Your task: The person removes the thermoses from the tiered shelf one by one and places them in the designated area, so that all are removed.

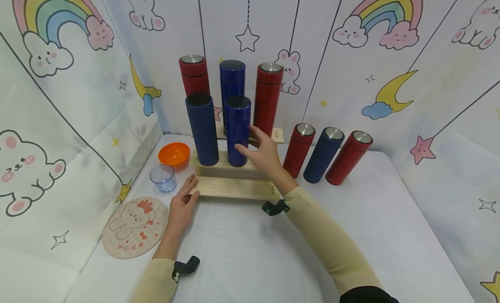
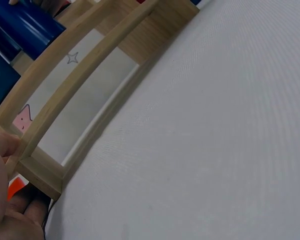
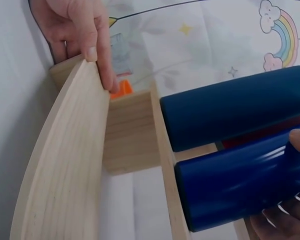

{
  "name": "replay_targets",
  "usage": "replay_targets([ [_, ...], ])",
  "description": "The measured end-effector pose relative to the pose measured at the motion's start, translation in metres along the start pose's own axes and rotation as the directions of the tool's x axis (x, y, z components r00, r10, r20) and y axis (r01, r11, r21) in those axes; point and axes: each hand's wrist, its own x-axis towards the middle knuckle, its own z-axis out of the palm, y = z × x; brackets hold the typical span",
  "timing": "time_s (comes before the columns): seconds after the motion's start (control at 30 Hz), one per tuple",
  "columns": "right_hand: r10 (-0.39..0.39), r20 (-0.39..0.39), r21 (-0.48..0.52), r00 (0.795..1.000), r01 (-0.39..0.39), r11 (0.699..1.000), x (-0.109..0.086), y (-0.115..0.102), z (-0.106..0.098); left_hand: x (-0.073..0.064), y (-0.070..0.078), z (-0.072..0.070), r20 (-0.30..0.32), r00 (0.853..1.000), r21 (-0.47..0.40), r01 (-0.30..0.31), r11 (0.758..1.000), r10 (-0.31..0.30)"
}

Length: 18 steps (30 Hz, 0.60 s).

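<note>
A light wooden stepped rack (image 1: 234, 188) stands on the white table. My left hand (image 1: 183, 203) grips the left end of its lowest step; the left wrist view shows the thumb on top and fingers lower down beside the end. My right hand (image 1: 267, 153) holds a glossy blue thermos (image 1: 237, 125) low on its body, upright on the middle step. Left of it on that step stands a matte dark blue thermos (image 1: 204, 129). Behind, on the top step, are a red thermos (image 1: 194, 79), a blue thermos (image 1: 232, 81) and another red thermos (image 1: 268, 99).
Right of the rack stand a red thermos (image 1: 300, 151), a dark blue thermos (image 1: 324, 155) and a second red thermos (image 1: 349, 157). On the left are an orange bowl (image 1: 177, 165), a bluish glass (image 1: 163, 181) and a round bunny mat (image 1: 134, 229). Patterned cloth walls enclose the table.
</note>
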Motion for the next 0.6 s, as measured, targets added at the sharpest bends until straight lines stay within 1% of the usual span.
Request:
replay_targets([
  [0.13, 0.009, -0.003, -0.013, 1.000, -0.009, 1.000, -0.0001, 0.0011, 0.0013, 0.0000, -0.0006, -0.0001, -0.001, 1.000, 0.003, -0.009, 1.000, 0.009],
  [0.3, 0.016, -0.007, -0.007, 1.000, -0.016, 1.000, -0.0001, 0.0020, 0.0017, 0.0003, -0.0007, -0.0002, 0.003, 1.000, 0.022, -0.001, 1.000, 0.001],
  [0.6, 0.016, -0.007, -0.003, 1.000, -0.016, 1.000, 0.0000, 0.0023, 0.0028, -0.0007, 0.0004, -0.0003, 0.004, 1.000, 0.023, 0.001, 1.000, -0.001],
])
